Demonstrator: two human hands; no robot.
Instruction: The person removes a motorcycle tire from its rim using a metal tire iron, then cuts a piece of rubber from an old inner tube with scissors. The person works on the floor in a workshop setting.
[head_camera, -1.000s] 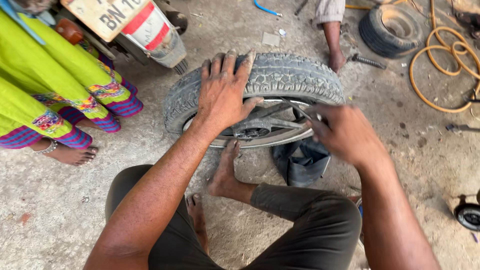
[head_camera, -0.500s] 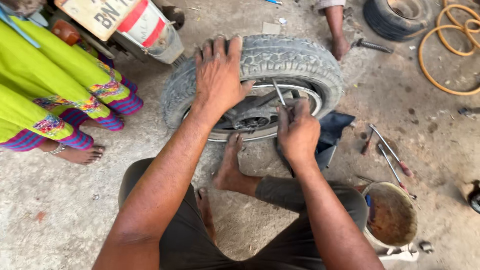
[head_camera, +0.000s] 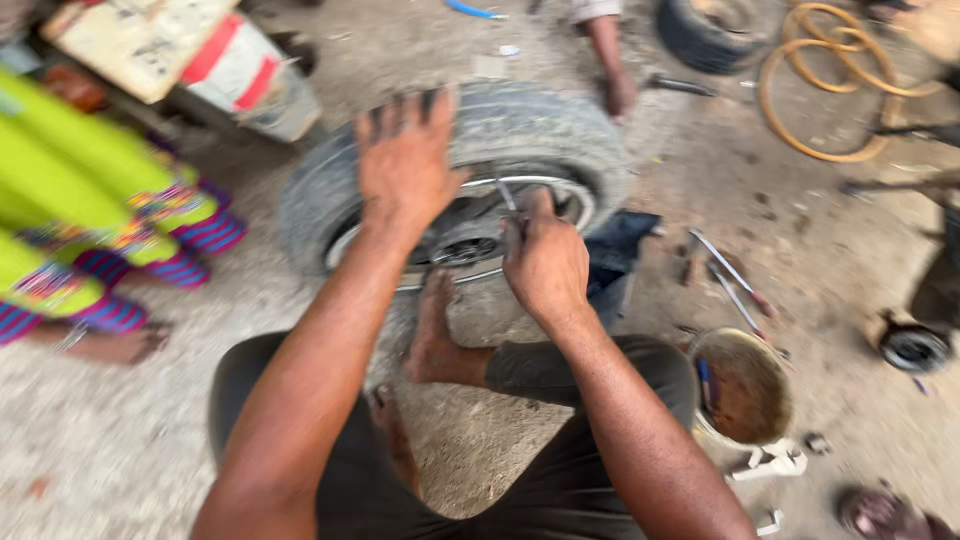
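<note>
A small black tyre (head_camera: 540, 125) on a silver wheel rim (head_camera: 575, 200) stands on the concrete in front of me. My left hand (head_camera: 405, 165) lies flat, fingers spread, on the top of the tread. My right hand (head_camera: 545, 260) is closed around a thin metal tool (head_camera: 507, 195) whose tip points up at the rim's edge. My bare foot (head_camera: 432, 335) rests at the base of the wheel. The picture is motion-blurred.
A person in yellow-green clothes (head_camera: 90, 200) crouches at the left, beside a scooter's rear (head_camera: 200, 55). Metal tyre levers (head_camera: 735, 275) and a rusty round tin (head_camera: 745, 385) lie at the right. Another person's foot (head_camera: 615, 85), a spare tyre (head_camera: 715, 35) and a coiled orange hose (head_camera: 830, 85) are behind.
My right hand has come in from the right side of the wheel to the rim's centre with the tool. My left hand stayed on the tread. The view shifted left and down.
</note>
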